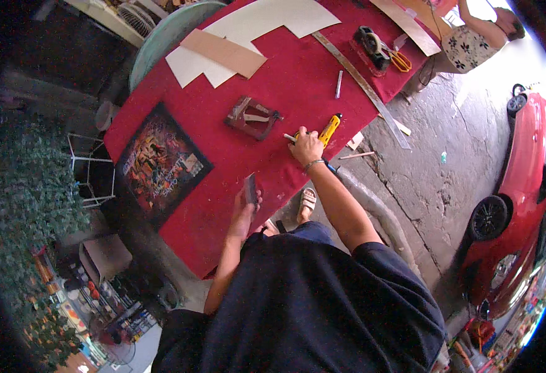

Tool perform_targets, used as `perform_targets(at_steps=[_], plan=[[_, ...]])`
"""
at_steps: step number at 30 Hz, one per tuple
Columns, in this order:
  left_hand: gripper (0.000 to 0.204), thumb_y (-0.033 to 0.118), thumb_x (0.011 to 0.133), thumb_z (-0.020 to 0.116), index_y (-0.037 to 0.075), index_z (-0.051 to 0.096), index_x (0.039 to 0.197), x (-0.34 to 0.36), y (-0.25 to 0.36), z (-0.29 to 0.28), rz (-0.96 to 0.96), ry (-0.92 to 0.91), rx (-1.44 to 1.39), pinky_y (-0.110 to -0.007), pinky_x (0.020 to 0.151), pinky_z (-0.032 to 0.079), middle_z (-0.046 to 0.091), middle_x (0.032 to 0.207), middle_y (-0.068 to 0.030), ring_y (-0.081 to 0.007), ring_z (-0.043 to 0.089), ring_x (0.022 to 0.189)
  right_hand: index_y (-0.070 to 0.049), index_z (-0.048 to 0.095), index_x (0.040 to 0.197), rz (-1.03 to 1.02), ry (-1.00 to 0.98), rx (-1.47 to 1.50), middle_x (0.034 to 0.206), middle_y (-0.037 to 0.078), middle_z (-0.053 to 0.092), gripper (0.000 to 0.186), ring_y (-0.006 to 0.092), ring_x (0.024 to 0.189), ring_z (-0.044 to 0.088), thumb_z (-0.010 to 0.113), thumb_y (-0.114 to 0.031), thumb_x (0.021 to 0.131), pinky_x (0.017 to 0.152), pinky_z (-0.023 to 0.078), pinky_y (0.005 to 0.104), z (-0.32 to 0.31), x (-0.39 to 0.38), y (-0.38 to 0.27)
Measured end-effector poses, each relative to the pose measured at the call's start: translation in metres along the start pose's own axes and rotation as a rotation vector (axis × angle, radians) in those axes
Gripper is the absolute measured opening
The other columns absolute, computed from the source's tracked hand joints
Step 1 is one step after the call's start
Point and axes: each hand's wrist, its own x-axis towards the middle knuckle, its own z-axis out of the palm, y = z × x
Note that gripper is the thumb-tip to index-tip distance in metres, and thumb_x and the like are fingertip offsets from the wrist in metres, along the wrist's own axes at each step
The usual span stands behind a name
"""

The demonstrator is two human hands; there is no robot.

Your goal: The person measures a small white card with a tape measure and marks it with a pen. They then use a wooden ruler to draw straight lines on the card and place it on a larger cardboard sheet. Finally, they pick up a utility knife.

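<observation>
My left hand (246, 211) holds a flat, dark grey rectangular object (250, 189) at the front edge of the red cloth-covered table (192, 248). My right hand (306, 144) has curled fingers round a thin white pen-like stick (289, 137), over the lower end of a yellow tool (330, 129); whether it grips that tool too I cannot tell. Left of it lies a maroon, frame-like tool (253, 133). A short white stick (339, 84) and a long metal ruler (360, 81) lie farther back.
White boards (291, 15), a tan board (220, 50), a tape dispenser (377, 56) with scissors, and a dark printed picture (154, 161) are on the table. Another person (466, 50) is at the upper right. A red car (522, 161) stands right, a white wire frame (92, 160) left.
</observation>
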Motion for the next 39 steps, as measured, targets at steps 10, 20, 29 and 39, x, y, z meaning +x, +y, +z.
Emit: perform_targets(at_steps=[10, 20, 29, 39], plan=[[0.106, 0.067, 0.081, 0.071, 0.003, 0.030, 0.155, 0.001, 0.071, 0.006, -0.181, -0.603, -0.984, -0.061, 0.115, 0.037, 0.034, 0.156, -0.0281, -0.0460, 0.041, 0.139, -0.009, 0.066, 0.125, 0.372, -0.867, 1.954, 0.102, 0.004, 0.073, 0.049, 0.0161, 0.081, 0.068, 0.055, -0.049, 0.098, 0.064, 0.053, 0.0329, -0.013, -0.150, 0.043], [0.099, 0.043, 0.065, 0.090, 0.003, 0.046, 0.144, 0.029, 0.041, 0.092, 0.418, -1.248, 1.072, -0.045, 0.111, 0.041, 0.055, 0.138, -0.0200, -0.0367, 0.054, 0.129, -0.012, 0.064, 0.105, 0.973, 0.244, 1.519, 0.079, -0.001, 0.058, 0.037, 0.0098, 0.052, 0.044, 0.060, -0.048, 0.095, 0.045, 0.034, 0.0290, -0.029, -0.424, 0.058], [0.097, 0.037, 0.067, 0.092, 0.001, 0.045, 0.144, -0.114, -0.055, 0.131, 0.150, -1.946, 1.126, -0.041, 0.111, 0.040, 0.053, 0.139, -0.0191, -0.0322, 0.051, 0.132, -0.014, 0.060, 0.099, 1.393, 1.212, 1.713, 0.076, -0.003, 0.056, 0.029, 0.0085, 0.061, 0.052, 0.070, -0.040, 0.092, 0.051, 0.042, 0.0272, 0.089, -0.665, 0.003], [0.093, 0.038, 0.068, 0.090, 0.006, 0.046, 0.143, -0.344, -0.225, 0.193, 0.492, -2.178, 1.085, -0.048, 0.113, 0.038, 0.049, 0.144, -0.0209, -0.0380, 0.046, 0.137, -0.013, 0.059, 0.110, 1.759, 1.730, 1.675, 0.077, -0.002, 0.055, 0.038, 0.0090, 0.053, 0.051, 0.072, -0.042, 0.089, 0.036, 0.037, 0.0254, 0.163, -0.906, -0.047]])
